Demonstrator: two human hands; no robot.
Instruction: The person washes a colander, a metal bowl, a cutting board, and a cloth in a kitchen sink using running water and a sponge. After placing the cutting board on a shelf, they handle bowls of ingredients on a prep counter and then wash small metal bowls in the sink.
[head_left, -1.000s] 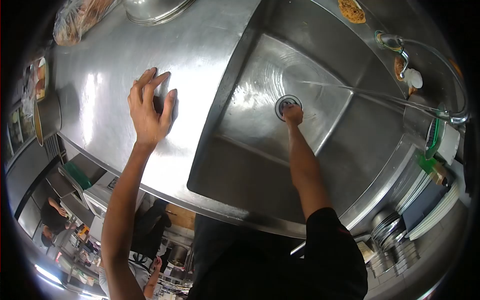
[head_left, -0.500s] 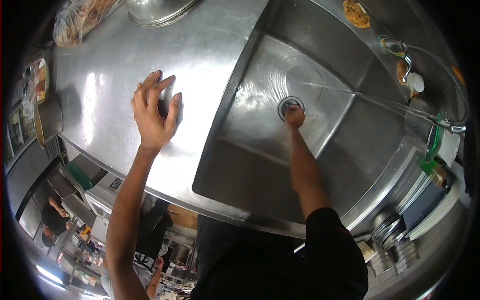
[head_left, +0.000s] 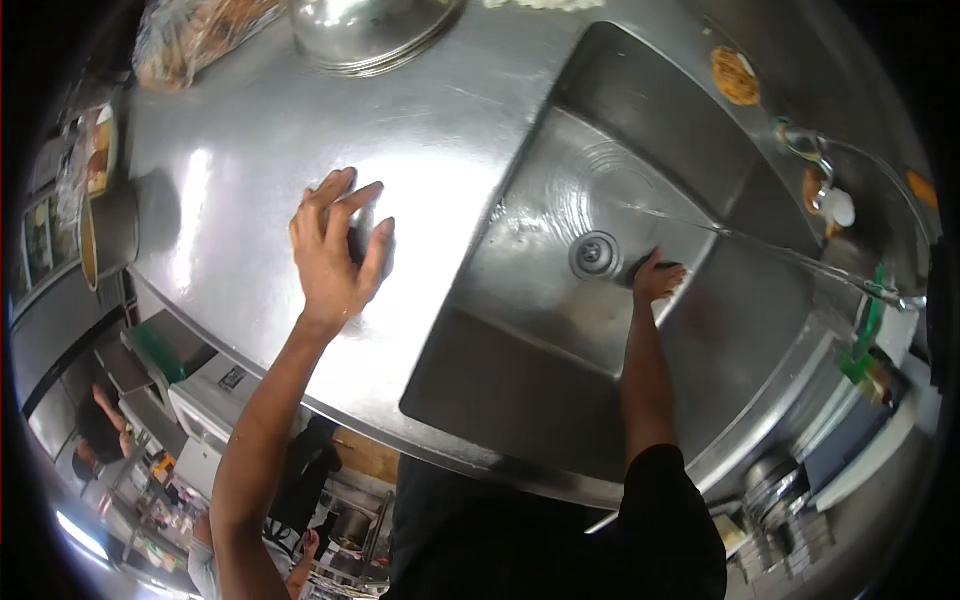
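Observation:
My left hand (head_left: 335, 245) is open, fingers spread and slightly curved, over the shiny steel counter (head_left: 240, 130). Its fingertips point away from me, and I cannot tell whether they touch the metal. Down in the steel sink (head_left: 520, 270), my right hand (head_left: 660, 278) is open and holds nothing that I can see. It is just right of the round drain (head_left: 595, 254), whose strainer lies uncovered. A thin stream of water (head_left: 760, 240) runs from the faucet (head_left: 905, 300) at the right and spreads in ripples over the sink floor.
A metal dome (head_left: 370, 35) and a plastic bag (head_left: 195, 40) sit at the counter's far side. Behind the sink lie a yellow scrubber (head_left: 735, 76) and a second tap (head_left: 800, 138). Stacked pans (head_left: 775, 490) stand at lower right. Other people (head_left: 100, 430) are at lower left.
My right hand has come off the drain and moved right, its fingers opening out. The drain now shows fully. The whole view has shifted a little; my left hand keeps its pose.

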